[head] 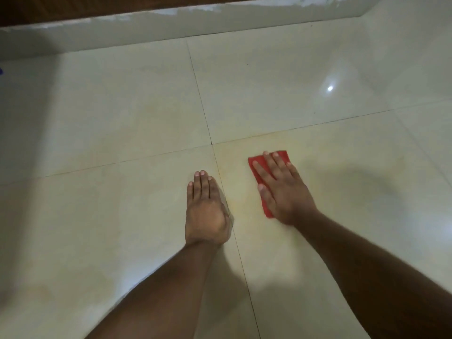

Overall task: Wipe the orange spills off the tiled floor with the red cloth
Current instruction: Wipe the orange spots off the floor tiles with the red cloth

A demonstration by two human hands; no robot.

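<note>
A folded red cloth [257, 170] lies flat on the pale tiled floor [137, 123], just right of a grout cross. My right hand [283, 189] presses down on it with straight, spread fingers, covering most of the cloth. My left hand [205, 209] rests flat on the floor to the left of the cloth, fingers together and straight, holding nothing. A faint yellowish-orange smear [241, 206] shows on the tile between the two hands and around the cloth.
A glossy white skirting [171, 28] runs along the far edge, with dark wood behind it. Dark grout lines [203, 111] cross the floor near my hands. A bright light reflection [330, 88] gleams on the tile at right.
</note>
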